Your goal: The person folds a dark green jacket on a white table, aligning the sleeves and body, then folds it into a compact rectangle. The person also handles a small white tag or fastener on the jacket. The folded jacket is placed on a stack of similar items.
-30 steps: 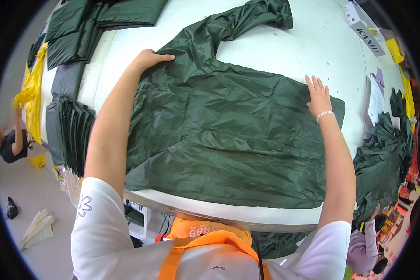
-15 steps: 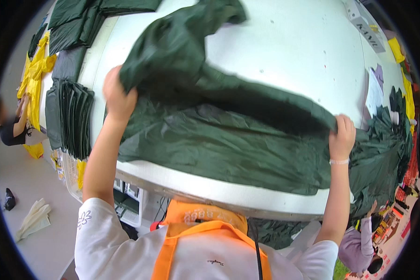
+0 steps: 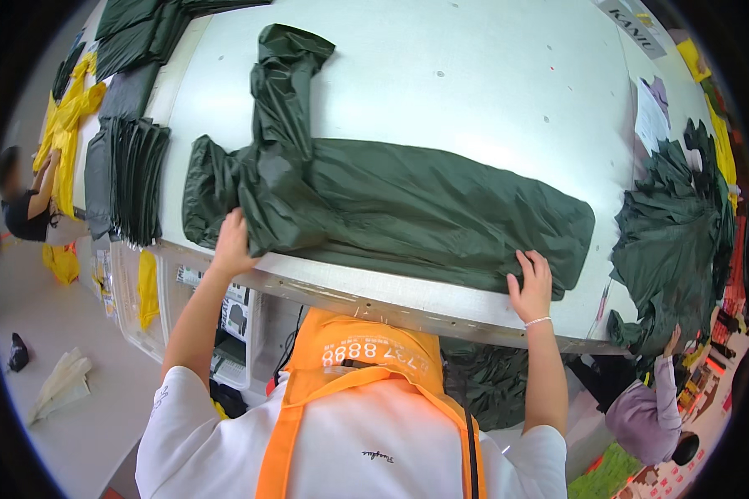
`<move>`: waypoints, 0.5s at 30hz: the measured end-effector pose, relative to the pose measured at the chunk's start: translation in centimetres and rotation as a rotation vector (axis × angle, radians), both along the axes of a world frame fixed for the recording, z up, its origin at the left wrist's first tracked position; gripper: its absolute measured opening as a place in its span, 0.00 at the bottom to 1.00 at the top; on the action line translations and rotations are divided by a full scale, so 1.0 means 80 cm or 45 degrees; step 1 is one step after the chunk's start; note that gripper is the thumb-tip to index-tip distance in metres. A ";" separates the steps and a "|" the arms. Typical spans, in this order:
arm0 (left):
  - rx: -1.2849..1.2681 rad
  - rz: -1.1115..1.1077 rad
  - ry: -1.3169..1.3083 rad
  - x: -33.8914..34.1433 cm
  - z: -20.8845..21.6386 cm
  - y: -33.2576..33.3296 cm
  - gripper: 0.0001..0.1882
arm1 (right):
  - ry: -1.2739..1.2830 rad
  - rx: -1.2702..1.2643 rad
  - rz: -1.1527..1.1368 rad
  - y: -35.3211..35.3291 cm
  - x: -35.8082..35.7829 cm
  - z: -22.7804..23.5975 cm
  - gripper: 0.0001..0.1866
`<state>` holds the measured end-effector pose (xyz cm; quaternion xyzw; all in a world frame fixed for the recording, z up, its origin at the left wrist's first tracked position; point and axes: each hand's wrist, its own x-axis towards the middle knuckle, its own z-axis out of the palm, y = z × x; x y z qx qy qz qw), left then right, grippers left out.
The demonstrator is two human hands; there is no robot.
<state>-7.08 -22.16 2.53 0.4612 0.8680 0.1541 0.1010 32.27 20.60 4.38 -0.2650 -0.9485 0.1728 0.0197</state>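
A dark green, shiny raincoat (image 3: 424, 200) lies folded lengthwise along the near side of the white table. One of its sleeves (image 3: 283, 91) points away from me, near the coat's left end. My left hand (image 3: 235, 245) is at the coat's near edge on the left, its fingers together and closed on the fabric; the thumb is hidden. Towards the coat's right end, my right hand (image 3: 533, 287) rests on the near edge with fingers and thumb apart.
Folded dark green pieces stand in a row (image 3: 129, 179) at the left, with more stacked behind (image 3: 137, 37). Loose dark green fabric (image 3: 670, 241) heaps at the right. A grey-white box (image 3: 637, 25) sits at the far right. Co-workers (image 3: 33, 200) are at either side.
The raincoat's raised far part has come down and lies flatter, folded over. Both my hands have moved nearer to me; the right one has moved left and its fingers have opened.
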 end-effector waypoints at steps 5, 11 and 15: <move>-0.063 0.014 -0.218 0.062 0.010 0.006 0.26 | -0.902 0.022 -0.378 0.049 -0.006 0.022 0.16; -0.113 0.071 -0.244 0.095 0.009 0.003 0.25 | 0.474 -0.140 0.162 -0.009 -0.360 0.085 0.09; -0.106 0.068 -0.348 0.085 0.008 0.014 0.29 | 0.359 -0.161 0.225 -0.115 -0.603 0.086 0.17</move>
